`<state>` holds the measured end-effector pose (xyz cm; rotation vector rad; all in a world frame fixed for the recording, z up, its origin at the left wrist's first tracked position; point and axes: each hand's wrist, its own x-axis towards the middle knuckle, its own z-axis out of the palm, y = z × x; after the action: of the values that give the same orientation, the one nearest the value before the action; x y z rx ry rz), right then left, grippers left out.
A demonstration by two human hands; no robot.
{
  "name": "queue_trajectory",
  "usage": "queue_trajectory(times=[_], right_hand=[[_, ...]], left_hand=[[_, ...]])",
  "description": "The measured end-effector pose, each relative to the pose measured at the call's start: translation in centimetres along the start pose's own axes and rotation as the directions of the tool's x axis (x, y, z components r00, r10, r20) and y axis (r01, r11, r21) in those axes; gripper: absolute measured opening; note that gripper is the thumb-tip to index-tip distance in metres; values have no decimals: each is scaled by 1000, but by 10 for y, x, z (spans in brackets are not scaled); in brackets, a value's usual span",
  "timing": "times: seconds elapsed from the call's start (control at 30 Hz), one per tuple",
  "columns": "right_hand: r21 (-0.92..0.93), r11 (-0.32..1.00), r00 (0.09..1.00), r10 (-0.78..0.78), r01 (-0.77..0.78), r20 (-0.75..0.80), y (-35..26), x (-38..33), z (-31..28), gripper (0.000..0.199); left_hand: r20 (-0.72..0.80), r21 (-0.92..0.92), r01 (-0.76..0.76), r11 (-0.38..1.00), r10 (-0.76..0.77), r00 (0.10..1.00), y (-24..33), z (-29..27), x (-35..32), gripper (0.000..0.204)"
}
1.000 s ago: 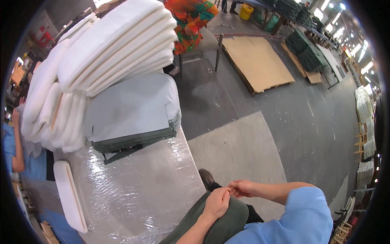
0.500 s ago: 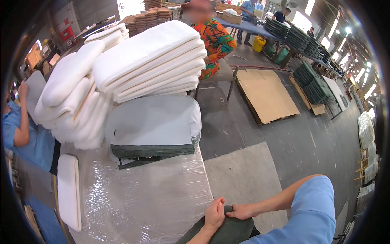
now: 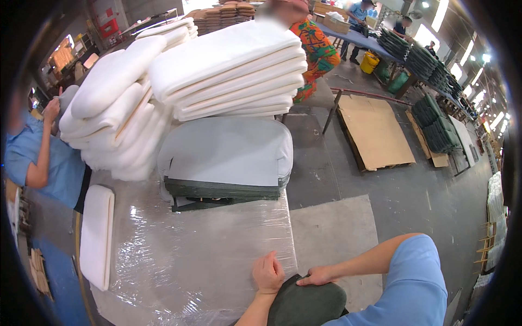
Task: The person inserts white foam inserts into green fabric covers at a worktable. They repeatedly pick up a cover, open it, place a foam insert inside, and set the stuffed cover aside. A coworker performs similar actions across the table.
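Left hand: the left hand [image 3: 268, 273] is curling into a loose fist at the near edge of the surface [image 3: 190, 266], its fingers [image 3: 262, 270] folded down and pressing on the top edge of the green cushion [image 3: 307, 304] — whether they are actually pinching the fabric I cannot tell from this angle.
Right hand: the right hand [image 3: 315, 277] is lying flat on the cushion's upper right edge, fingers stretched out toward the left hand and touching the fabric, not closing around it.
Green cushion: it is sitting low in the view, at the near edge of the surface and just under both hands, its rounded top showing and the rest running out of the picture.
Surface: it is lying under a sheet of clear wrinkled plastic film that is catching the light.
Grey cushions: a stack of grey cushions [image 3: 228, 152] with dark green undersides is resting further back on the surface, well apart from the hands.
White foam pads: white foam pads [image 3: 228, 70] are piling up on and behind the grey stack — some leaning to the left.
Single pad: one white pad [image 3: 97, 233] is lying alone along the surface's left edge.
Co-worker: a person in a blue shirt [image 3: 38, 157] is standing at the far left, one arm raised.
Floor: a wooden pallet [image 3: 375, 130] is lying on the grey floor to the right.
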<state>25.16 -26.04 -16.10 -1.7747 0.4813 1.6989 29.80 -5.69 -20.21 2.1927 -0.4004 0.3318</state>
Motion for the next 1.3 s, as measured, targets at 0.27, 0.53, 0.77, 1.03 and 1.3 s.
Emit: queue_trajectory(times=[0.27, 0.53, 0.77, 1.03, 1.3], right_hand=[[102, 993, 974, -81, 60, 211, -6, 21, -9, 103], [229, 970, 903, -167, 79, 396, -18, 32, -11, 108], [314, 946, 875, -220, 83, 431, -18, 20, -10, 103], [306, 949, 915, -187, 74, 357, -10, 12, -3, 92], [609, 785, 935, -293, 116, 200, 60, -8, 83, 92]], left_hand=[[14, -22, 91, 996, -90, 996, 4, 0, 3, 26], [46, 43, 75, 996, -77, 996, 4, -1, 1, 28], [16, 40, 34, 999, -35, 999, 8, 0, 2, 27], [587, -109, 395, 912, -262, 766, 20, -74, 16, 27], [882, -167, 932, 323, -374, 287, 109, -391, -132, 46]])
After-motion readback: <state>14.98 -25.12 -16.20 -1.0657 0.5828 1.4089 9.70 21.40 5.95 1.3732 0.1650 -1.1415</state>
